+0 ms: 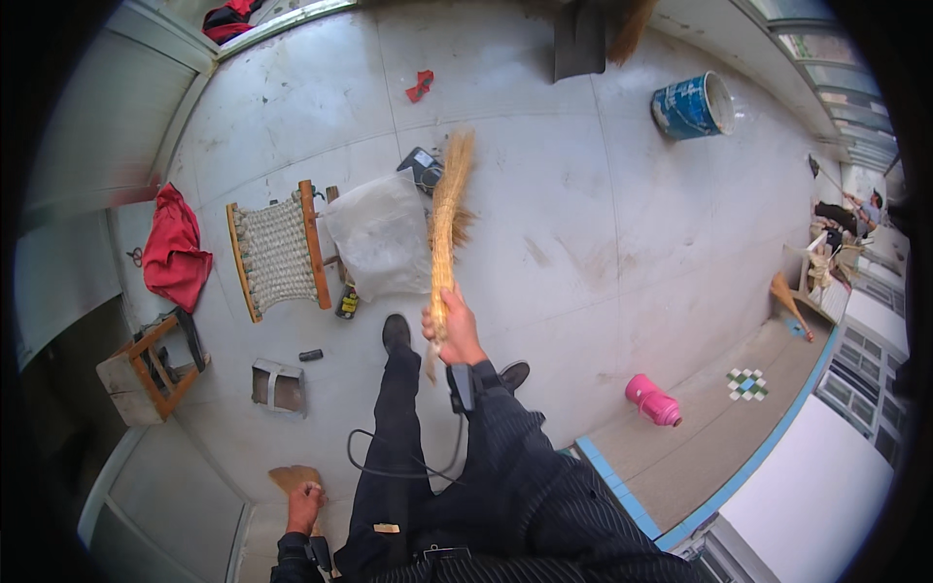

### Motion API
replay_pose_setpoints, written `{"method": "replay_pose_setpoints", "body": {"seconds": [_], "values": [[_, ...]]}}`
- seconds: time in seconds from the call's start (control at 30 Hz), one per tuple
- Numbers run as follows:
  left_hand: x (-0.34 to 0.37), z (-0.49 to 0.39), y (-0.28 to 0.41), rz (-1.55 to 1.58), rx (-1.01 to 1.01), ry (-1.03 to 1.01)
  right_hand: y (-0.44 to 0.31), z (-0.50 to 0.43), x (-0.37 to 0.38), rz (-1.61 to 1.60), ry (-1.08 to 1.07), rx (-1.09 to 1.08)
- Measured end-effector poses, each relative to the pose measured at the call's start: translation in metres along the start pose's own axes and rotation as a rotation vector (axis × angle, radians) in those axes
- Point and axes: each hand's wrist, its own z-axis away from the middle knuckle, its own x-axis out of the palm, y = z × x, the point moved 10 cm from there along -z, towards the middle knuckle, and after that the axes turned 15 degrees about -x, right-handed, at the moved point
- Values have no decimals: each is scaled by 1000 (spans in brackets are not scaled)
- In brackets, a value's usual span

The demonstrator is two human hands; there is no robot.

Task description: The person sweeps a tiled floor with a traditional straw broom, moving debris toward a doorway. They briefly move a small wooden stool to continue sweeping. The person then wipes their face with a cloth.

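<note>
My right hand (453, 328) is closed around the narrow lower end of a bound straw hand broom (446, 226). Its loose bristles point away from me, and a few frayed strands hang below my grip. The broom passes in front of a clear plastic bag (379, 233) and a dark device (424, 171) on the floor. At the lower left, my left hand (305, 508) has its fingers curled. A second broom (291, 476) shows right behind it, with part of its handle hidden by the hand and wrist. Whether that hand touches this broom is unclear.
A woven-rope stool (277, 251), a spray-can-like container (348, 301) and a metal box with a strap (278, 388) are on the left. A blue bucket (689, 106), dustpan (579, 40) and pink thermos flask (652, 401) stand around. A person (867, 211) is far right.
</note>
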Motion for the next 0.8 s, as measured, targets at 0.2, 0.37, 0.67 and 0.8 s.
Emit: {"method": "replay_pose_setpoints", "body": {"seconds": [0.2, 0.37, 0.67, 0.8], "values": [[16, 1, -6, 107, 9, -50, -56, 77, -51, 335, 75, -48], [25, 14, -10, 134, 15, -21, -93, 76, -109, 525, 190, -104], [91, 60, -14, 113, -21, 38, -147, 45, -148, 468, 58, -68], [122, 84, -10, 125, -9, 52, -189, 62, -159, 470, 24, -119]]}}
